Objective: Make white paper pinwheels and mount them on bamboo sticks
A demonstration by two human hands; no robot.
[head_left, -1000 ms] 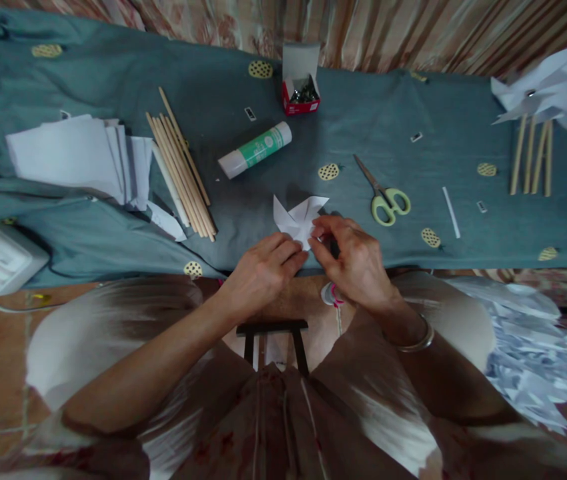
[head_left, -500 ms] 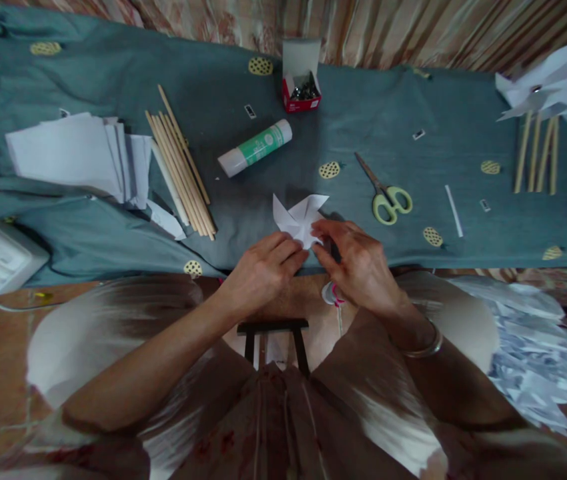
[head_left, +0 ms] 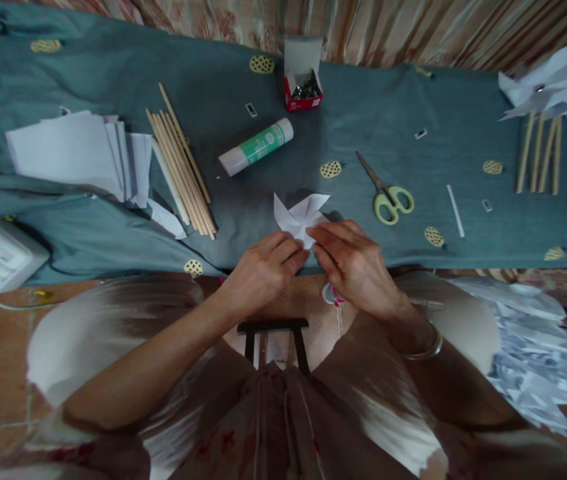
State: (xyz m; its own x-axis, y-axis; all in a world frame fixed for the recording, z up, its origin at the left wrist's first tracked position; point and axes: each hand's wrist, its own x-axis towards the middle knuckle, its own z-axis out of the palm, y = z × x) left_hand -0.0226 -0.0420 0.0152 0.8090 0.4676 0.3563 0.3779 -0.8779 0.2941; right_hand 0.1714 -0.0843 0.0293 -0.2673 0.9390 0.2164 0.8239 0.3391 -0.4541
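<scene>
A small white folded paper pinwheel [head_left: 297,217] lies near the front edge of a table draped in teal cloth [head_left: 113,227]. My left hand [head_left: 263,270] pinches its near corner with fingers curled. From the other side, my right hand [head_left: 356,263] presses on the same corner with fingers closed together. Both hands meet at the paper's lower tip, and part of the paper is hidden under the fingers. A bangle sits on my right wrist.
A bundle of wooden sticks [head_left: 183,173] and a stack of white paper [head_left: 78,157] lie left. A glue stick [head_left: 256,147], a red box of pins [head_left: 302,90] and green-handled scissors [head_left: 386,193] lie behind. Finished pinwheels on sticks [head_left: 543,113] sit far right; paper scraps [head_left: 533,353] cover the floor.
My right hand's fingers flattened and shifted slightly left onto the paper's corner. The left hand and the pinwheel stayed almost still.
</scene>
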